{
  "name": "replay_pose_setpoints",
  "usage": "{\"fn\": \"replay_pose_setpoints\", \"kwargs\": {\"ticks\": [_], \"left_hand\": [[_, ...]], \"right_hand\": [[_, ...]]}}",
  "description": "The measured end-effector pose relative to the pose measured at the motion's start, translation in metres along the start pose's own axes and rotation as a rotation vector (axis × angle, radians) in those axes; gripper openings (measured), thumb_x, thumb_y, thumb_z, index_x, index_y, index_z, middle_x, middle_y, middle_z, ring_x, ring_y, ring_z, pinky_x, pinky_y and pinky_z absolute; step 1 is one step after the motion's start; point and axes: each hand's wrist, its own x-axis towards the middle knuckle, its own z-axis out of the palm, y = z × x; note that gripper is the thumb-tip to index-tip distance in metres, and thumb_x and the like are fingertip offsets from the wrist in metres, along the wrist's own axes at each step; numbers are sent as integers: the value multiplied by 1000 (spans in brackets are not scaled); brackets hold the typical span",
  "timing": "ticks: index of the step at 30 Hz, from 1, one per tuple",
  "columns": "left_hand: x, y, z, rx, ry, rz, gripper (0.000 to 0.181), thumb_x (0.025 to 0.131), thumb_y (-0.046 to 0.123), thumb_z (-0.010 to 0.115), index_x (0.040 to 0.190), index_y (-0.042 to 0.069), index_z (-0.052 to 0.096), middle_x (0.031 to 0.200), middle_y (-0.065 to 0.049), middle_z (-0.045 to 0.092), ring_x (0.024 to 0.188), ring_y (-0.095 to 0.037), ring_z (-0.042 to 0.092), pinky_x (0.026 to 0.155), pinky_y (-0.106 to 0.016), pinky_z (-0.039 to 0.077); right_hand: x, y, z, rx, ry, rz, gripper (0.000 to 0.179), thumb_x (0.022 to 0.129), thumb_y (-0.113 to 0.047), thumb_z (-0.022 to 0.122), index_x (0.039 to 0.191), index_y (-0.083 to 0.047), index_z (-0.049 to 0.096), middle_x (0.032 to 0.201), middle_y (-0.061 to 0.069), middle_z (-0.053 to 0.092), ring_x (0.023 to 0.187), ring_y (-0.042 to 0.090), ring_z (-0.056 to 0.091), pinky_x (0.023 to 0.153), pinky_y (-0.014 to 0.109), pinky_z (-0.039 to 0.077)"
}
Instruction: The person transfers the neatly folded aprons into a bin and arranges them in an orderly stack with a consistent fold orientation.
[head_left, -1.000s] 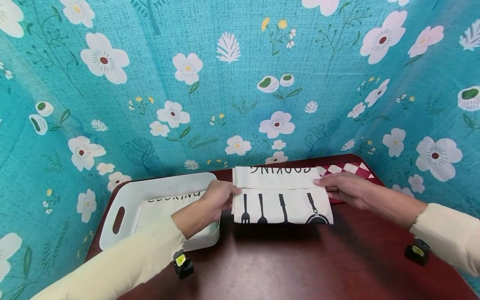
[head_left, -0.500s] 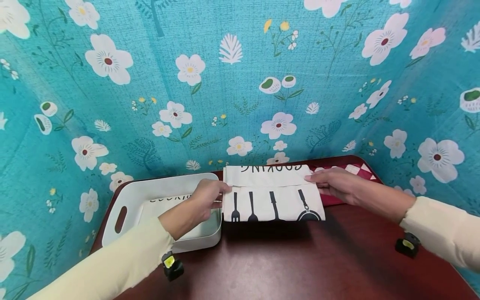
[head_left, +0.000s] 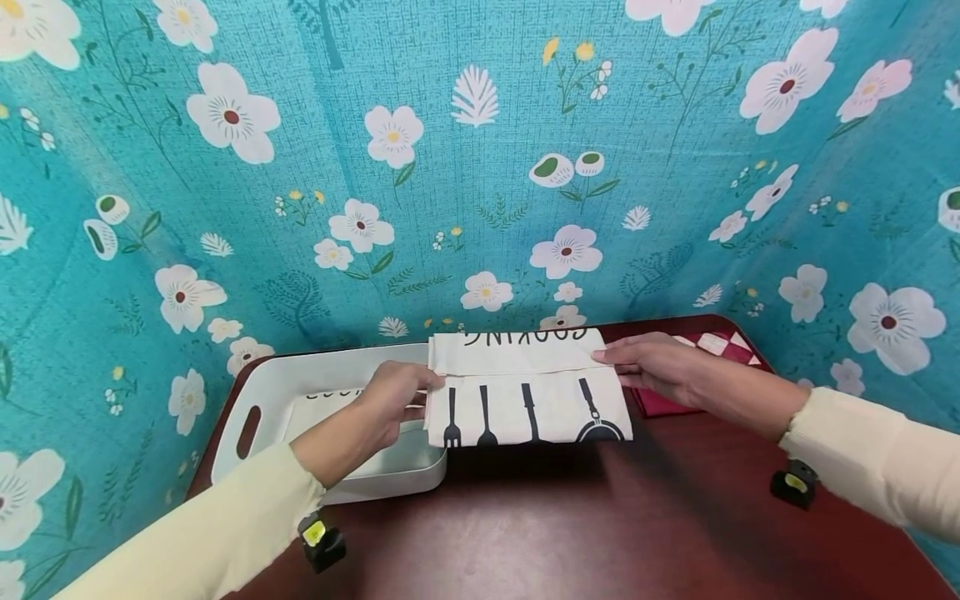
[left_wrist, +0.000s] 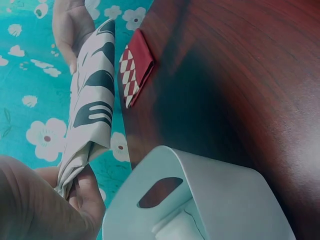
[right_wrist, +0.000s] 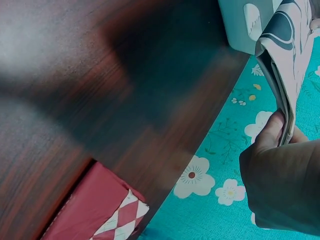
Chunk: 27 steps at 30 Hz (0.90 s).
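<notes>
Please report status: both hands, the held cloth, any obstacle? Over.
Left hand, right hand: gripping folded cloth. Cloth held above table. Tray at left, no blockage seen.

In the head view, your right hand (head_left: 660,367) hides part of the red-and-white checked cloth (head_left: 723,346).

The left hand (head_left: 388,404) and right hand (head_left: 658,367) bring the folded printed cloth (head_left: 517,396) leftward; its left end, clear of the white tray (head_left: 408,482) a second ago, now overlaps the tray's right end in the head view.
</notes>
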Motion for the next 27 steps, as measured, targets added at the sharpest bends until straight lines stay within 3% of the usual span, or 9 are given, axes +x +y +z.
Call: {"fn": "replay_pose_setpoints", "kwargs": {"ticks": [6, 16, 27], "left_hand": [[-1, -3, -7, -3, 32, -2, 28, 88, 10, 55, 113, -3, 59, 102, -11, 59, 77, -19, 56, 68, -27, 51], [-5, -2, -19, -10, 72, -26, 39, 88, 14, 54, 122, -3, 52, 116, -15, 54, 82, -21, 57, 71, -27, 50], [-7, 5, -30, -12, 108, -22, 37, 86, 13, 55, 119, -3, 52, 107, -11, 54, 73, -18, 56, 67, -26, 50]], "right_hand": [[5, -2, 10, 13, -7, -2, 58, 91, -27, 66, 134, 6, 43, 102, -2, 67, 90, 9, 68, 84, 27, 55], [11, -8, 22, 47, -36, 3, 54, 91, -24, 66, 132, 5, 47, 106, 3, 70, 94, 15, 67, 84, 29, 56], [17, -14, 33, 42, -44, -4, 51, 90, -22, 67, 129, 5, 50, 103, 4, 69, 92, 15, 66, 85, 31, 55]]}}
